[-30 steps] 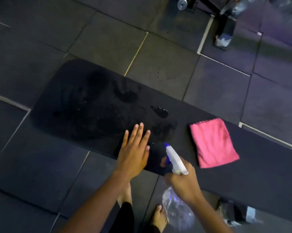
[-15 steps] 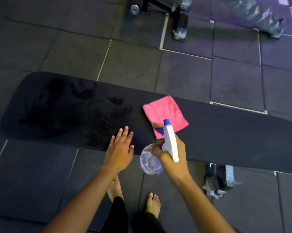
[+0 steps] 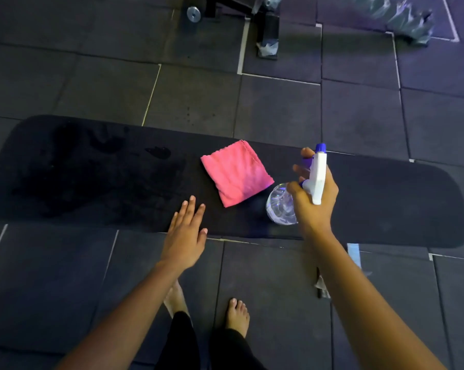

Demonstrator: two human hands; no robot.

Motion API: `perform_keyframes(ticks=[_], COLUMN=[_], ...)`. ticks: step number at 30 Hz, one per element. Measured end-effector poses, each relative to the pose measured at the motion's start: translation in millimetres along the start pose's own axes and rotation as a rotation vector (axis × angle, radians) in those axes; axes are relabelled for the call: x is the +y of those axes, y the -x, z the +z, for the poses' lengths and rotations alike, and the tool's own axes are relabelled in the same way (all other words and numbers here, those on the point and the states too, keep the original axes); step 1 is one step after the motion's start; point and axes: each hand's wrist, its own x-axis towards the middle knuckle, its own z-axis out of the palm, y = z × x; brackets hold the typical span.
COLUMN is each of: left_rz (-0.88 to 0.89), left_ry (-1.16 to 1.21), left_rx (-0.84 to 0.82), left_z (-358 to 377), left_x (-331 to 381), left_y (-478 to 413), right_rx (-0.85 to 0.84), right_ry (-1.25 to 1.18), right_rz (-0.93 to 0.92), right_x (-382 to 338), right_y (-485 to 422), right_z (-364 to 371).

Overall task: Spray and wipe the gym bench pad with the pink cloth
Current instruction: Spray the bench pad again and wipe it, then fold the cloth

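Note:
The long black bench pad runs left to right across the view, with dark wet patches on its left half. A folded pink cloth lies on the pad's middle. My right hand holds a clear spray bottle with a white and blue trigger head, just right of the cloth, nozzle pointing away over the pad. My left hand hovers flat with fingers spread at the pad's near edge, left of the cloth, holding nothing.
Dark rubber floor tiles surround the bench. Black equipment legs with a metal weight end stand at the far top. Wrapped gear lies top right. My bare feet stand in front of the bench; a bench foot shows under the pad.
My right hand with the spray bottle has moved from left of the cloth to its right side. The view shifted right along the bench. My left hand stayed near the pad's front edge.

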Motion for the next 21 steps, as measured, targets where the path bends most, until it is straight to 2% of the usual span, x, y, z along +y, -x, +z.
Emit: perform_keyframes(ticks=[5,9,13,15,21], left_rz=[0.016,0.019,0.011,0.013,0.038], left_ry=[0.015,0.011,0.034,0.031,0.038], left_rx=[-0.008,-0.002,0.018,0.003,0.001], left_z=[-0.4,1.4,2.1,2.0,3.1], left_x=[-7.8,-9.9,-7.5,-7.3,-14.8], left_y=[-1.4,-0.8,2.6,2.7,3.4], right_rx=[-0.015,-0.014,0.003,0.022,0.064], right_ry=[0.012,0.114,0.122,0.209,0.277], right_rz=[-0.042,-0.047,0.151,0.212,0.18], right_x=[11.5,20.4,37.6,52.7,82.1], right_y=[-6.0,-3.7,16.0,39.2,99.9], right_z=[8.9,6.7,-3.9,-8.1,1.3])
